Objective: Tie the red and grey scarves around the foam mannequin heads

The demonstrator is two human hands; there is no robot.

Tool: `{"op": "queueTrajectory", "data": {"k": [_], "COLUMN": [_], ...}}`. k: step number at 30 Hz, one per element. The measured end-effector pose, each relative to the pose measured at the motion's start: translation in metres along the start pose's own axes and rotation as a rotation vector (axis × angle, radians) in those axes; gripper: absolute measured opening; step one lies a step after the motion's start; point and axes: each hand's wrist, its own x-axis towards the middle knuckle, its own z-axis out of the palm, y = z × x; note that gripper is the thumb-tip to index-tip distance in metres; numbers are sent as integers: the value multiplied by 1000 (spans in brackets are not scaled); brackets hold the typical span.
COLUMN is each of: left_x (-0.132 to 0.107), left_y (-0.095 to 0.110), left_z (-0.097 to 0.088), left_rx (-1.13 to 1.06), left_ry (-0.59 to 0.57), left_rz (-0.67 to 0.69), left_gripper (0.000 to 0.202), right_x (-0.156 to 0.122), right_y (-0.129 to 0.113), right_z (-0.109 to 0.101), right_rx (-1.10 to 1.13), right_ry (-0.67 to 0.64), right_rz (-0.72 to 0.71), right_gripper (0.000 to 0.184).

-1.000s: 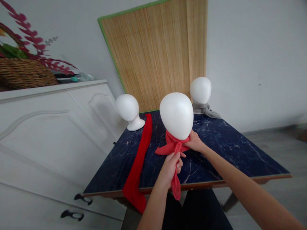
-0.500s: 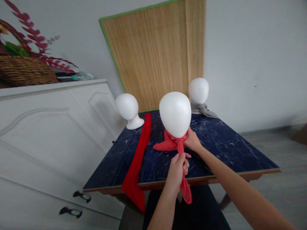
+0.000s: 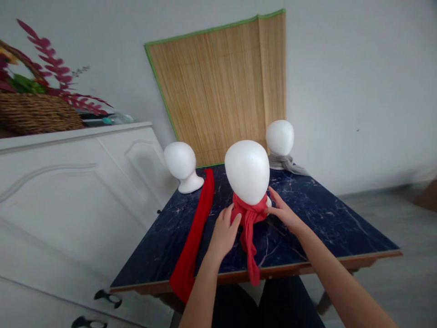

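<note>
Head camera looks forward and down; table [image 3: 307, 214] near.

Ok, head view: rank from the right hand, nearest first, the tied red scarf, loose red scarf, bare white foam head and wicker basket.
1. Tied red scarf, touching the right hand, just to its left.
2. Loose red scarf, further left.
3. Bare white foam head, back left.
4. Wicker basket, far left, up high.
</note>
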Motion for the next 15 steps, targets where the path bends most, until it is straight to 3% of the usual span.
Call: {"op": "queueTrajectory", "data": {"k": [4, 6, 9, 12, 15], "left_x": [8, 6, 2, 5, 18], "left_y": [-6, 2, 19, 40, 63], "left_z": [37, 52, 68, 82, 99], "left_rx": [-135, -214, -313, -346, -300], "left_ry": [-161, -166, -131, -131, -128], "left_rz": [-110, -139, -48, 75, 183], "left_gripper": [60, 61, 54, 43, 36], "right_x": [2, 8, 16, 20, 26], "right_y": [-8, -9, -11, -14, -16], "right_z": [20, 29, 32, 16, -18], "right_rx": [-73, -129, -189, -326, -400], "right_ry": [-24, 53, 146, 268, 444], "right_rz": [-214, -289, -357, -368, -320], "right_gripper": [96, 96, 89, 88, 89]}}
